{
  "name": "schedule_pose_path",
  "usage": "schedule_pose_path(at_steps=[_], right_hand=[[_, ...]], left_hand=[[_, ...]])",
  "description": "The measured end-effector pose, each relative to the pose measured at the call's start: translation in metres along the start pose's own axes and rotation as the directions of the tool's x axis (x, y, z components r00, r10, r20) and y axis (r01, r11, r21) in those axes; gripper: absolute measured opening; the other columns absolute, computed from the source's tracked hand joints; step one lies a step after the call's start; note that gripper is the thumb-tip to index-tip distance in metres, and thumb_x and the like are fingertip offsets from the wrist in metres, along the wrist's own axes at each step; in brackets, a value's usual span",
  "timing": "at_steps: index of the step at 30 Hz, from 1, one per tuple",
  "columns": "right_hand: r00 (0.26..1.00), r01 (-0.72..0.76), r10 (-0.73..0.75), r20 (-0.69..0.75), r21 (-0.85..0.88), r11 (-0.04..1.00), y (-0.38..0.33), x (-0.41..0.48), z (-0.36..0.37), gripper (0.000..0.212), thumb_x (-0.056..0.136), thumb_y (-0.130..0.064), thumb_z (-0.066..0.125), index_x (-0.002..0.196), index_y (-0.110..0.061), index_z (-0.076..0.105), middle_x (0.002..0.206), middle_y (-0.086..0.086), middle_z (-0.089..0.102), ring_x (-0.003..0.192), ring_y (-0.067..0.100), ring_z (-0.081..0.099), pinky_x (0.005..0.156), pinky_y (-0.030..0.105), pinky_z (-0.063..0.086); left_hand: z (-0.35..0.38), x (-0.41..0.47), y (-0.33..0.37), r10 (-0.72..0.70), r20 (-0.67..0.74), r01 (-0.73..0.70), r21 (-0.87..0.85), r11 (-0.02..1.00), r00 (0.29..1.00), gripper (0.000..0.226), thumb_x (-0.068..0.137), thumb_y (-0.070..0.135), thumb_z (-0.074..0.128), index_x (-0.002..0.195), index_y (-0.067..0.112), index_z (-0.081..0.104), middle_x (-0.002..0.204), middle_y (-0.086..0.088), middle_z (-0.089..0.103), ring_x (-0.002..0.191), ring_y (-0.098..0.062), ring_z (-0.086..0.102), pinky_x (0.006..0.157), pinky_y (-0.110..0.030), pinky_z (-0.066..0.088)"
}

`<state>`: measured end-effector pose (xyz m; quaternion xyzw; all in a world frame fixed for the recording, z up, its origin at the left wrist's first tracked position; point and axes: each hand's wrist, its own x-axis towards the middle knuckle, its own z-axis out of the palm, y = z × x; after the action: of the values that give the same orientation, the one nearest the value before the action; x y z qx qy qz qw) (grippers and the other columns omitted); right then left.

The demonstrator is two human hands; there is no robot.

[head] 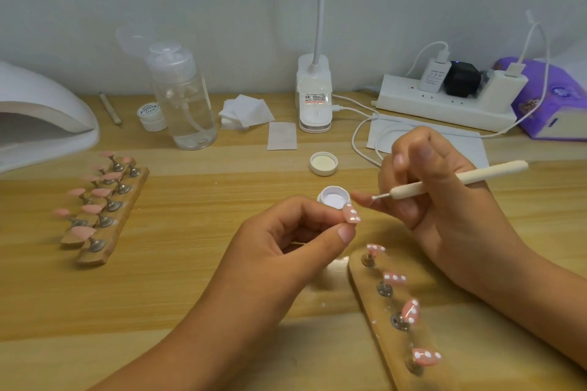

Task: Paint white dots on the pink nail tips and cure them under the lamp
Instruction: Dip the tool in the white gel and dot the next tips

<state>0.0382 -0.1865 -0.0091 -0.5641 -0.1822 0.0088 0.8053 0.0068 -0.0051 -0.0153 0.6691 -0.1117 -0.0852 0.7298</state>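
Pink nail tip [352,214] under work is pinched between the thumb and fingers of the left hand [286,241], near centre above the table [206,295] and just near of the open paint pot [333,197]. White dots already show on it.

Curing lamp [41,117] stands far left. The way to it crosses the left holder [127,200], which carries plain pink tips, so anything moved there should be lifted over it.

Right holder [370,292] lies near right with four dotted tips, close under the right wrist. Smearing of uncured dots is judged the main risk.

Right hand [444,200] is curled round the dotting pen [457,179]. The pen's point is just beside the held tip, apparently not touching.

Recommended: brace the hands together, carry little paint, and touch straight down and lift cleanly.

A charger cable [365,136] loops just far of the right hand, and the pot lid [324,163] lies beyond the pot. Open room lies near centre and near left.
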Motion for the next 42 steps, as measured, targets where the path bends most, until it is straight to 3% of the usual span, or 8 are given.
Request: schedule_pose_path(at_steps=[5, 7, 11, 14, 18, 28, 38, 42], right_hand=[[0.989, 0.015, -0.068, -0.129, -0.373, 0.928, 0.001, 0.002, -0.006, 0.017, 0.075, -0.046, 0.075, 0.082, -0.030, 0.071, 0.085, -0.008, 0.069, 0.084, 0.022, 0.064, 0.094, 0.048, 0.051], [0.992, 0.005, -0.065, -0.111, -0.473, 0.881, 0.001, 0.001, -0.006, 0.012, 0.082, -0.039, 0.072, 0.092, -0.034, 0.074, 0.097, -0.008, 0.072, 0.095, 0.023, 0.066, 0.091, 0.040, 0.051], [0.990, 0.027, -0.095, -0.103, -0.528, 0.849, 0.001, 0.002, -0.003, 0.013, 0.088, -0.033, 0.061, 0.089, -0.027, 0.073, 0.086, -0.014, 0.070, 0.078, 0.000, 0.060, 0.072, 0.013, 0.048], [0.992, 0.076, -0.120, -0.023, -0.653, 0.753, 0.004, 0.004, -0.002, 0.016, 0.092, -0.036, 0.054, 0.086, -0.026, 0.064, 0.074, -0.020, 0.062, 0.070, -0.001, 0.053, 0.065, 0.007, 0.040], [0.983, 0.174, -0.149, 0.104, -0.774, 0.608, 0.009, 0.008, 0.002, 0.018, 0.095, -0.040, 0.048, 0.085, -0.029, 0.058, 0.079, -0.018, 0.057, 0.075, 0.004, 0.052, 0.068, 0.009, 0.038], [0.967, 0.256, -0.129, 0.222, -0.860, 0.441, 0.013, 0.010, 0.001, 0.019, 0.093, -0.041, 0.044, 0.089, -0.027, 0.056, 0.083, -0.020, 0.053, 0.078, 0.004, 0.050, 0.071, 0.017, 0.035], [0.975, 0.222, -0.109, 0.194, -0.866, 0.449, 0.014, 0.010, 0.001, 0.015, 0.094, -0.036, 0.051, 0.090, -0.024, 0.059, 0.083, -0.018, 0.055, 0.079, 0.003, 0.051, 0.070, 0.012, 0.035], [0.969, 0.232, -0.208, 0.134, -0.786, 0.574, 0.010, 0.007, 0.001, 0.018, 0.095, -0.035, 0.049, 0.091, -0.021, 0.060, 0.080, -0.008, 0.058, 0.077, 0.013, 0.053, 0.069, 0.018, 0.042]], left_hand=[[-0.001, 0.002, 0.003, 0.021, -0.060, -0.026, -0.078, 0.997, 0.998, 0.009, 0.072, 0.029, 0.070, 0.078, 0.026, 0.075, 0.069, 0.009, 0.067, 0.064, 0.001, 0.058, 0.061, -0.009, 0.045], [-0.002, 0.003, 0.002, 0.017, -0.084, -0.025, -0.102, 0.995, 0.996, 0.009, 0.073, 0.029, 0.069, 0.079, 0.028, 0.075, 0.071, 0.010, 0.068, 0.065, 0.000, 0.058, 0.062, -0.011, 0.047], [-0.004, 0.003, 0.000, 0.004, -0.119, -0.019, -0.127, 0.992, 0.993, 0.013, 0.073, 0.030, 0.069, 0.084, 0.028, 0.075, 0.074, 0.009, 0.069, 0.070, -0.001, 0.060, 0.065, -0.013, 0.049], [-0.005, 0.004, -0.001, -0.004, -0.161, -0.021, -0.154, 0.988, 0.987, 0.015, 0.072, 0.033, 0.070, 0.086, 0.030, 0.076, 0.075, 0.011, 0.069, 0.073, -0.001, 0.062, 0.067, -0.013, 0.050], [-0.007, 0.006, -0.002, -0.028, -0.227, -0.023, -0.216, 0.976, 0.974, 0.016, 0.071, 0.033, 0.070, 0.086, 0.031, 0.076, 0.075, 0.011, 0.068, 0.074, -0.001, 0.062, 0.068, -0.015, 0.052], [-0.008, 0.006, -0.001, -0.026, -0.214, -0.022, -0.219, 0.976, 0.976, 0.014, 0.071, 0.034, 0.071, 0.084, 0.031, 0.076, 0.073, 0.011, 0.067, 0.073, 0.000, 0.062, 0.067, -0.014, 0.050], [-0.007, 0.006, -0.001, -0.038, -0.203, -0.009, -0.227, 0.974, 0.978, 0.015, 0.072, 0.034, 0.069, 0.085, 0.031, 0.076, 0.073, 0.010, 0.068, 0.073, 0.000, 0.062, 0.067, -0.014, 0.050], [-0.007, 0.006, 0.000, -0.036, -0.194, -0.008, -0.219, 0.976, 0.980, 0.013, 0.072, 0.033, 0.078, 0.084, 0.031, 0.076, 0.073, 0.009, 0.068, 0.073, 0.000, 0.063, 0.068, -0.013, 0.051]])
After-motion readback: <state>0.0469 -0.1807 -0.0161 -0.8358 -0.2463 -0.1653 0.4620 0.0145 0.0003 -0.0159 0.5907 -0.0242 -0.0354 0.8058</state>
